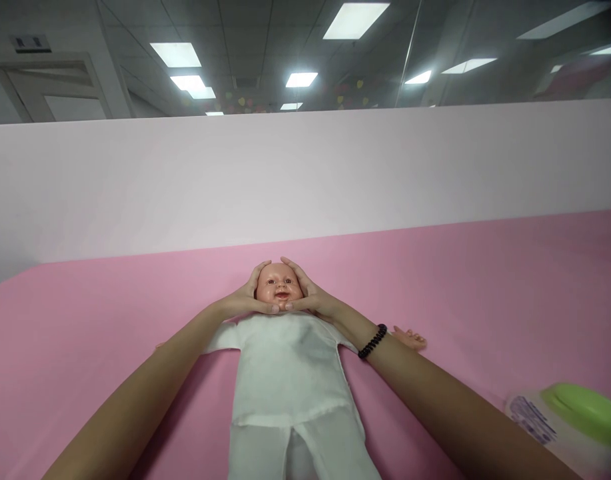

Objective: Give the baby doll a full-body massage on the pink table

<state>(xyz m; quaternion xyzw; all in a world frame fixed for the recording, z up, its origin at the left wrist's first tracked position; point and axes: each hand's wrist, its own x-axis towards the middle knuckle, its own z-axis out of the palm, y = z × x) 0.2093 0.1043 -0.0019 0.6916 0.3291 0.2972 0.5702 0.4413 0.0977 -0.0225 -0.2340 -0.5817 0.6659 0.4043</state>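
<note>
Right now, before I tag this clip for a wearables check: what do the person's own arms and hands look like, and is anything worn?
No sleeves show; both arms are bare down to the frame's edge. The left hand has no glove, watch or band. The right hand is ungloved too, and a black beaded bracelet circles its wrist. Rings are too small to tell.

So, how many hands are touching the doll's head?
2. The left hand cups one side of the doll's head, and the right hand cups the other side. None seems hidden.
</note>
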